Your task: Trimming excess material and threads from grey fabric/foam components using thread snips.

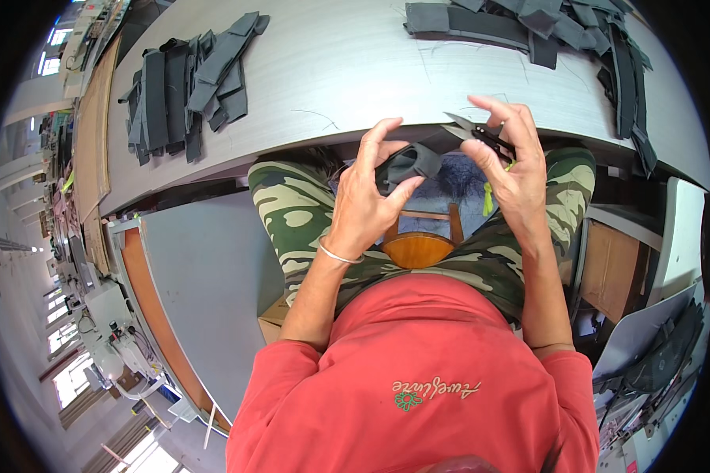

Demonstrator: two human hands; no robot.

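At frame centre, left hand [367, 197] pinches a dark fabric piece [412, 163], right hand [509, 162] grips snips [475, 132]; grey table [355, 71] above holds fabric stacks [189, 83]

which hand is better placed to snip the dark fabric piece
Right, probably. The right hand already holds the small thread snips, blades pointing toward the dark fabric piece. The left hand has its grip on that piece, holding it above the lap, so it suits steadying it.

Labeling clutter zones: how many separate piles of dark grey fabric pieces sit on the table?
2. One pile of grey fabric pieces lies on the table's far left; another pile spreads along the far right, trailing down the right edge. The frame's top cuts it off, so more may be hidden.
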